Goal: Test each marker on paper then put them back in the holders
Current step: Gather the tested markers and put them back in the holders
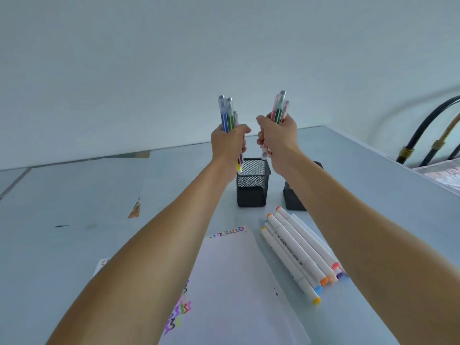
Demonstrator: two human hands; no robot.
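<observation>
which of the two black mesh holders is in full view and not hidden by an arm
The left mesh holder, standing below the two raised hands, shows fully. The right mesh holder is mostly hidden behind the right forearm.

pretty plain room tbh, a pale bluish-white wall (pixel 224 46) fills the whole top half. below it a light blue-grey table (pixel 74 195) with a worn patch near its far left edge. off to the right there's a curved black and brass metal bed frame (pixel 428 135) over pinkish bedding (pixel 445 176). soft, even light
</observation>
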